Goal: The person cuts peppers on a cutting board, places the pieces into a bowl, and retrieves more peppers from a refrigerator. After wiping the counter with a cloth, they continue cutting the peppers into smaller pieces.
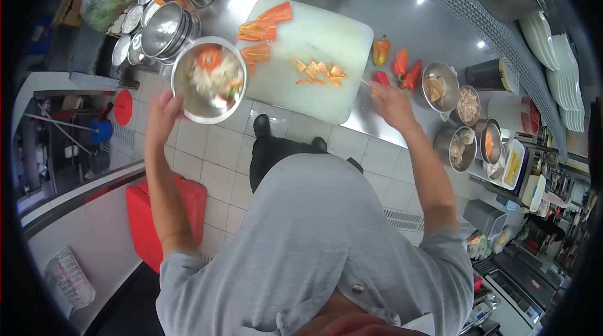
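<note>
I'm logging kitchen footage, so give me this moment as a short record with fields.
Left hand: holds a metal mixing bowl by its rim
Bowl contents: pale mixed food, blurred, with an orange-red slice
Right hand: grips a thin tool, probably a knife
White cutting board: chopped orange pieces and larger orange-red slabs
Right of board: whole peppers on the steel counter; small metal bowls of food beyond

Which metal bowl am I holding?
The round silver metal bowl with pale shreds and an orange-red piece inside; your bare left hand grips its rim. No hand touches the other bowls.
</note>
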Tool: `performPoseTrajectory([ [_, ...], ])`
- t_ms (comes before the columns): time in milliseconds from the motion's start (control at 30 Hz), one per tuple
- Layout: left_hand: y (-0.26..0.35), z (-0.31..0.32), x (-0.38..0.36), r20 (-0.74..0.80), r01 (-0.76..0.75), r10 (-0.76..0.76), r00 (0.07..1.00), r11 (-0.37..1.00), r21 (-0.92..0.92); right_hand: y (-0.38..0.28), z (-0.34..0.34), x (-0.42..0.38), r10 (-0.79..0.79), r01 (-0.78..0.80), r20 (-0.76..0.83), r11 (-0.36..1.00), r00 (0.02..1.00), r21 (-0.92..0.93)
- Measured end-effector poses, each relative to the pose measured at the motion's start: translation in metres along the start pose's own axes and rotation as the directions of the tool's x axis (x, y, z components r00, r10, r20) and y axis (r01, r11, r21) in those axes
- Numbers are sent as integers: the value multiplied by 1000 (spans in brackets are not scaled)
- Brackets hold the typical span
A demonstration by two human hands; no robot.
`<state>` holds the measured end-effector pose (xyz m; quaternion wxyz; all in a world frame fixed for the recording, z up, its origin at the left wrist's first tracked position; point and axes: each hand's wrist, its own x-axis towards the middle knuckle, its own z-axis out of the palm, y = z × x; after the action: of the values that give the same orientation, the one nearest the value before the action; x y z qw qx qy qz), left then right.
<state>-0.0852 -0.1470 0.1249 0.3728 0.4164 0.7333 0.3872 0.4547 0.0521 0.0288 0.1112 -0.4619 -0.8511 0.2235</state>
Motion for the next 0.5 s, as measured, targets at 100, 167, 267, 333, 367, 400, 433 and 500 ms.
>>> performPoseTrajectory([
  [100, -46, 8, -69, 94, 218, -214, 972, 976, -29, 3, 2, -30, 128, -127, -73, 992, 989, 25],
  [167, -99, 26, -96, 149, 350, -340, 928, 936, -41, 4, 0, -47, 266, -267, -34, 961, 963, -73],
  [267, -164, 77, -102, 203, 496, -488, 849, 868, 15, -1, 4, -67, 264, -260, 1, 950, 965, -173],
  [333, -178, 125, -92, 204, 402, -423, 883, 905, 138, -7, 8, -77, 215, -209, 11, 962, 977, -178],
  [367, -178, 148, -84, 222, 372, -394, 892, 918, 136, -10, 10, -82, 191, -185, 13, 966, 982, -181],
  [400, -177, 168, -75, 239, 340, -363, 901, 931, 133, -14, 12, -88, 170, -164, 25, 972, 985, -166],
  [433, -182, 187, -62, 253, 334, -361, 898, 932, 143, -20, 14, -95, 150, -143, 37, 978, 988, -152],
  [500, -178, 216, -43, 274, 369, -380, 883, 925, 93, -33, 17, -110, 71, -61, 53, 984, 996, -169],
])
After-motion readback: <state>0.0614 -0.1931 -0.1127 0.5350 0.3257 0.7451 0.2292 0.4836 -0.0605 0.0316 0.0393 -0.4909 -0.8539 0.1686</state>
